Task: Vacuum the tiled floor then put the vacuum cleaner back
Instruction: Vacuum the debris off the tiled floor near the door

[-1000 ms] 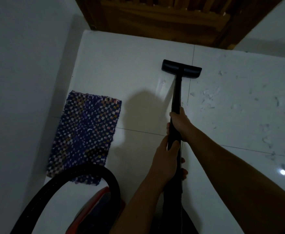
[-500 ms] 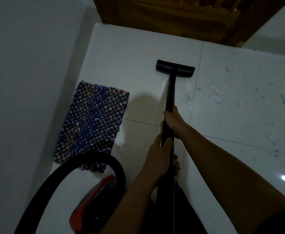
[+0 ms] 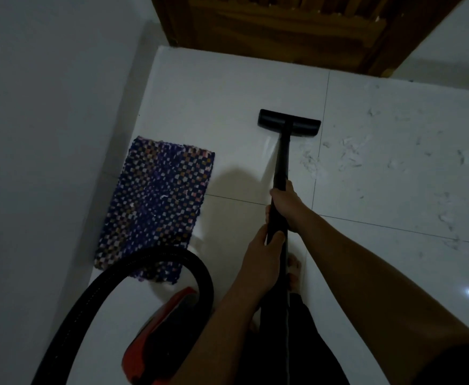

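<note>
black vacuum wand (image 3: 281, 159), floor head (image 3: 289, 123) on white tiled floor (image 3: 213, 107)

**A:** How many vacuum parts do you have before you?
**B:** You have one wand (image 3: 282, 159), one floor nozzle (image 3: 289, 123) at twelve o'clock, one hose (image 3: 155, 258) and one red vacuum body (image 3: 155, 332) at seven o'clock.
**A:** And hands?
**B:** Two: your left hand (image 3: 263, 255) and right hand (image 3: 287, 207).
**A:** What else?
**B:** One checked mat (image 3: 158, 207) at nine o'clock and one wooden door (image 3: 283, 31) at twelve. The paper scraps (image 3: 350, 154) at two o'clock are too many and too small to count.

Bare forearms (image 3: 366, 259); dark sleeve (image 3: 466, 362); dark trousers (image 3: 308, 345); bare foot (image 3: 294, 269).
</note>
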Demonstrator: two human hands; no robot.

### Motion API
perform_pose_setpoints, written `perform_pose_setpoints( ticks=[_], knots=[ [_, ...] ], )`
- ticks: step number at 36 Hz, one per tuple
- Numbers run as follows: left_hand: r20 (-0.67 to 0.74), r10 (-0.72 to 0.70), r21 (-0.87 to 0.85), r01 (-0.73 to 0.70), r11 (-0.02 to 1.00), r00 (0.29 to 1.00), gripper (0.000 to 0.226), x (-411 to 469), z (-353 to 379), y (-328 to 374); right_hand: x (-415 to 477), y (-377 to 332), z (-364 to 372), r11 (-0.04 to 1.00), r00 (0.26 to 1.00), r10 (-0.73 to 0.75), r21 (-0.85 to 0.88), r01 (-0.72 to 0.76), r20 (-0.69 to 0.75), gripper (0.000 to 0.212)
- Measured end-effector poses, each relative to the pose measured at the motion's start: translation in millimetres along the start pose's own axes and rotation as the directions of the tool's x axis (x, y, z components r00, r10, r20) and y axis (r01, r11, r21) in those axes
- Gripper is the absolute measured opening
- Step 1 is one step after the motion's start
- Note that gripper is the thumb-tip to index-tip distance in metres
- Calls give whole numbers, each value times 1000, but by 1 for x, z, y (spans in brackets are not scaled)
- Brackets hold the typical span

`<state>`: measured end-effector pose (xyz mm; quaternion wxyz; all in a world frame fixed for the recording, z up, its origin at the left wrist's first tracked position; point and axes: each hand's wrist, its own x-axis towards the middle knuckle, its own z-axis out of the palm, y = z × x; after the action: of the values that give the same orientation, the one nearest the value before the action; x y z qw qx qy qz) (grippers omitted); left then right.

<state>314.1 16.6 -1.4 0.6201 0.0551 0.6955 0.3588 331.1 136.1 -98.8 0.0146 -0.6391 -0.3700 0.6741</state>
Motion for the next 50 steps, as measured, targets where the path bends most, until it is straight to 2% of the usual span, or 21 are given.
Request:
perform_pose_setpoints(
  ticks=[5, 12, 32, 50],
  knots=[
    [22, -13, 2, 13, 1000, 1000, 40, -9, 5, -13, -10, 13, -7, 1000, 1000, 7, 12, -7, 7, 59],
    [109, -68, -87, 78, 993, 992, 36, -29, 17, -19, -22, 33, -26, 999, 1000, 11, 50, -10, -13, 50],
    [19, -78, -179, 80, 981, 997, 39, -66, 67, -45, -47, 71, -63, 998, 998, 58, -35, -57, 24, 54],
    [88, -101, -86, 108, 990, 991, 35, -91, 32, -96, -76, 125, -34, 997, 997, 71, 41, -70, -17, 55]
  ],
)
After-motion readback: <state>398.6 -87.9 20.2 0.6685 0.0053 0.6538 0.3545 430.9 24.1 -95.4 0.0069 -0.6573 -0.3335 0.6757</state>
